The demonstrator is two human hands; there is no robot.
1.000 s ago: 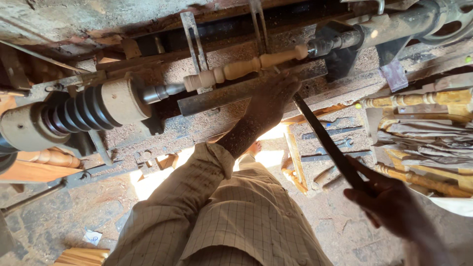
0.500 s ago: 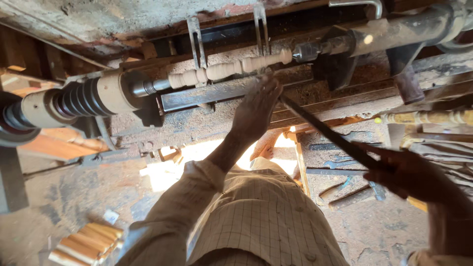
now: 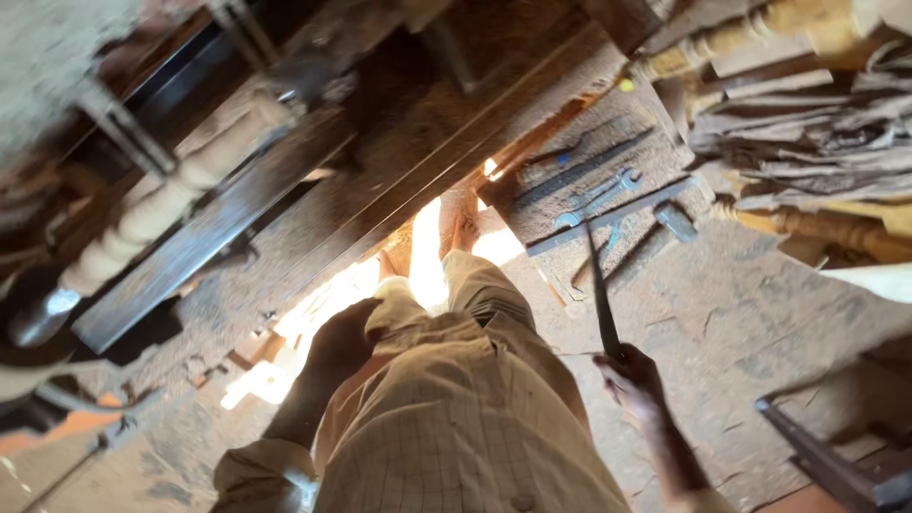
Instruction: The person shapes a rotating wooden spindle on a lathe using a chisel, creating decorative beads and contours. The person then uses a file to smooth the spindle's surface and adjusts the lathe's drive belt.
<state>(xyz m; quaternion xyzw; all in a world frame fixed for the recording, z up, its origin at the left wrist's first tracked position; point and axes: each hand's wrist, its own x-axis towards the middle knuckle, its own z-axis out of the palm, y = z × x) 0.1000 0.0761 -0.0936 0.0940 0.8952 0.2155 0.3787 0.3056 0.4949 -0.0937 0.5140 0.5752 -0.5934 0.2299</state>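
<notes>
Nearest, the right hand [image 3: 632, 380] is closed in a fist around the handle of a long dark turning chisel [image 3: 601, 294], blade pointing up and away from the lathe. The left hand [image 3: 342, 332] hangs by the thigh, its grip impossible to tell. Farther off, a pale turned spindle [image 3: 166, 204] sits mounted above the dark tool rest [image 3: 209, 233]; wrenches [image 3: 594, 195] lie on a board beyond.

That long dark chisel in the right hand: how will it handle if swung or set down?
The chisel looks like straight metal, so probably stiff and heavy for its slimness. The right hand grips only its lower end, so it may feel tip-heavy.
</notes>
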